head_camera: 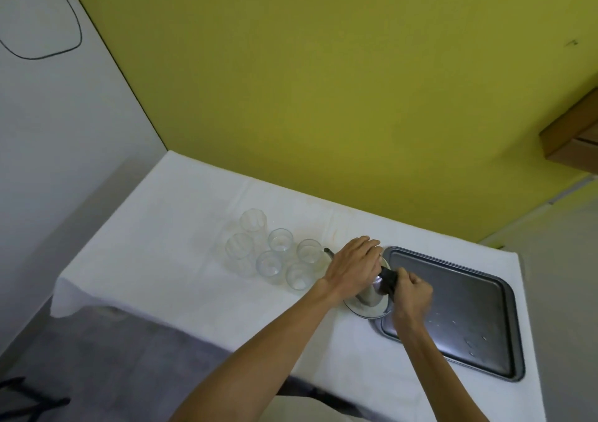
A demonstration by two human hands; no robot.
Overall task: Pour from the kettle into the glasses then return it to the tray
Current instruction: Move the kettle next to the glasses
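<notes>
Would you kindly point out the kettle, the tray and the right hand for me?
kettle (369, 295), head view, on its metal body.
tray (459, 295), head view, on its bare flat bottom.
right hand (412, 292), head view, on the back of the hand at the black handle.

Six glasses (271, 253) stand left of the kettle (372, 292); tray (469, 308) right.

Head-worn view looks steeply down, seemingly close, over table (181, 214).
</notes>
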